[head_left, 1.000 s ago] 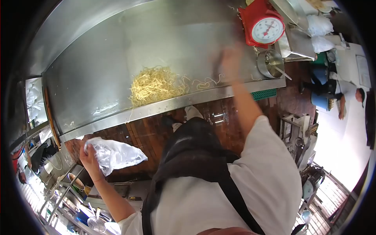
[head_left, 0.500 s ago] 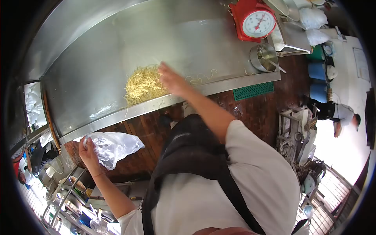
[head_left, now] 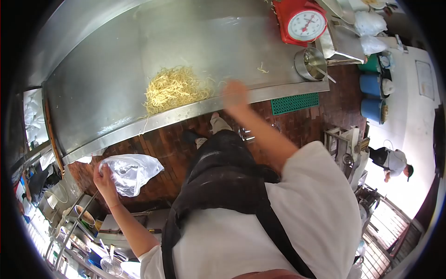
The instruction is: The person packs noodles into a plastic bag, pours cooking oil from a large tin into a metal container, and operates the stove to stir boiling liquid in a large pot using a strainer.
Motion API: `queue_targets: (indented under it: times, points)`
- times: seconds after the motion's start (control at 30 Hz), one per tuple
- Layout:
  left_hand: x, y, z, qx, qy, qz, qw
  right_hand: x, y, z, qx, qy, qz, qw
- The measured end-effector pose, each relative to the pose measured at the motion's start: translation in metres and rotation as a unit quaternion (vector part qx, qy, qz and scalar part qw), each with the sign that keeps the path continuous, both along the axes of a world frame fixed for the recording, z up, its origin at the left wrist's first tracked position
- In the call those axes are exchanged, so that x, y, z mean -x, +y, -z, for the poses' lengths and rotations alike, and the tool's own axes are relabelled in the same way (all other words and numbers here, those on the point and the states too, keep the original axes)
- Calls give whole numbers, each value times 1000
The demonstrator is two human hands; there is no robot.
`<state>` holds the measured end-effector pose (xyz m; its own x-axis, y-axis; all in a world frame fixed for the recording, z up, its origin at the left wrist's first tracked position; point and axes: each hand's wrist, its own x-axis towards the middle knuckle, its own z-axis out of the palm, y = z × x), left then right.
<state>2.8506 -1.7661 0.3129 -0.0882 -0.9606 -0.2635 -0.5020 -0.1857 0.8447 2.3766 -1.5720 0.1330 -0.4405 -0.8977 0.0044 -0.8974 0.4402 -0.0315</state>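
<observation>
My left hand (head_left: 106, 182) is closed on the top of a clear plastic bag (head_left: 132, 174), which hangs out in front of the table's edge. My right hand (head_left: 236, 96) is over the front edge of the steel table (head_left: 111, 51), its fingers smeared by motion. Whether it holds anything cannot be made out. To its left lies a heap of thin yellow noodles (head_left: 173, 89) on the metal top. A few loose strands (head_left: 263, 69) rest farther right.
A red dial scale (head_left: 299, 22) stands at the table's far right. Near it is a metal pot (head_left: 310, 64) with a handle sticking out. A green mat (head_left: 295, 103) lies on the brown floor (head_left: 172, 139). Another person (head_left: 392, 162) is at the far right, by blue barrels (head_left: 371, 87).
My right hand has swept away from the noodle heap, to the right and toward the table's front edge. Loose strands there have shifted. My left hand still grips the bag.
</observation>
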Motion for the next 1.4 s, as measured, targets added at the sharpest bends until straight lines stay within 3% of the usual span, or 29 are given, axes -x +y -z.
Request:
queue_targets:
  times: [0.03, 0.07, 0.1, 0.2, 0.23, 0.27, 0.3, 0.33, 0.37, 0.4, 0.5, 0.57, 0.6, 0.67, 0.73, 0.83, 0.97, 1.03, 1.13, 1.23, 1.3, 1.4]
  points:
    - [1, -5, -1, 2, -4, 17, 1000, -45, -33, -1, 137, -123, 15, 983]
    - [1, -9, -2, 5, -10, 32, 999, -80, -68, 2, 73, -135, -12, 988]
    - [6, -9, -9, 14, -3, 39, 999, -97, -94, 5, 117, -232, -41, 965]
    - [13, 0, -32, 11, 3, -8, 1000, -48, -98, -79, 116, -439, 30, 890]
    - [7, 4, -36, -10, 32, -32, 999, -19, -87, -74, 216, -317, 15, 923]
    - [-10, 6, -31, -21, 32, -35, 999, 31, -72, -38, 175, -185, -10, 967]
    - [-35, 7, -19, -31, 30, -40, 998, 65, -52, -71, 95, -177, 72, 977]
    - [-57, 13, -8, -41, 27, -47, 998, 114, -17, -32, 115, -39, 11, 993]
    - [-70, 19, 1, -16, 28, -50, 998, 150, 3, -18, 110, 9, 99, 989]
    - [-67, 27, -1, -4, 29, -65, 997, 163, 4, -53, -32, -65, 173, 982]
    - [-72, 42, 4, 13, -25, -60, 998, 179, 4, 55, 155, 179, 274, 932]
    - [-68, 43, 3, -2, -39, -60, 997, 89, -55, 43, 163, 77, 171, 969]
    - [-59, 41, -2, 3, -56, -56, 997, 57, -83, 85, 266, -111, 126, 949]
    - [-47, 33, -8, 22, -43, -26, 999, -47, -141, 82, 282, -160, 51, 945]
    - [-52, 28, -7, 15, -29, -31, 999, -98, -179, 22, 231, -429, -5, 873]
    - [-48, 31, -25, 42, -53, -50, 996, -109, -187, -43, 163, -289, -182, 926]
    - [-60, 38, -14, -21, -18, -130, 991, -183, -180, -63, 127, -212, -343, 906]
    - [-58, 39, -4, 2, -6, -108, 994, -229, -176, -59, 112, -219, -393, 886]
    - [-57, 42, -3, 0, -5, -92, 996, -245, -192, -21, 68, -123, -374, 917]
    - [-68, 44, -5, 3, -29, -104, 994, -189, -207, -42, -2, -97, -266, 959]
    - [-80, 49, -1, 8, -18, -120, 993, -149, -208, -21, 34, 7, -243, 969]
    - [-90, 52, 7, -14, 29, -143, 989, -125, -200, -70, 86, -78, -259, 959]
